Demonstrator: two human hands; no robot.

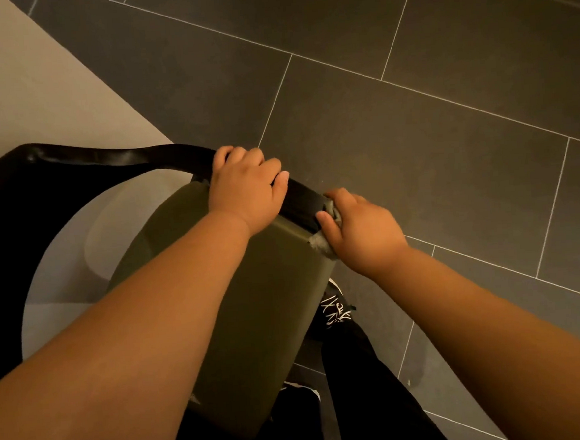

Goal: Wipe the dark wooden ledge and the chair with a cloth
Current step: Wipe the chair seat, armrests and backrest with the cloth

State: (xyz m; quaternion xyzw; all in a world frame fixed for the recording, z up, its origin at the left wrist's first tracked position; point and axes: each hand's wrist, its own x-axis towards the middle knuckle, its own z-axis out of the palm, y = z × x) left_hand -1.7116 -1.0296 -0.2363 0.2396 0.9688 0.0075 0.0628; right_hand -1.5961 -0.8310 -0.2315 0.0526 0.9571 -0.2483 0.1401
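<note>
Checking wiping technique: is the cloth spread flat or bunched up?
Bunched up. Only small grey wads of the cloth peek out around the right hand, whose fingers press it against the chair's black armrest.

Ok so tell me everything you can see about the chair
The chair is seen from above: a padded olive-green seat with rounded corners and a glossy black curved backrest rail sweeping from the left round to the seat's far corner. The left hand closes its grip over the rail. The right hand presses a grey cloth against the rail's end and the seat corner. It stands on the dark tiled floor beside a pale wall; its legs are hidden.
</note>
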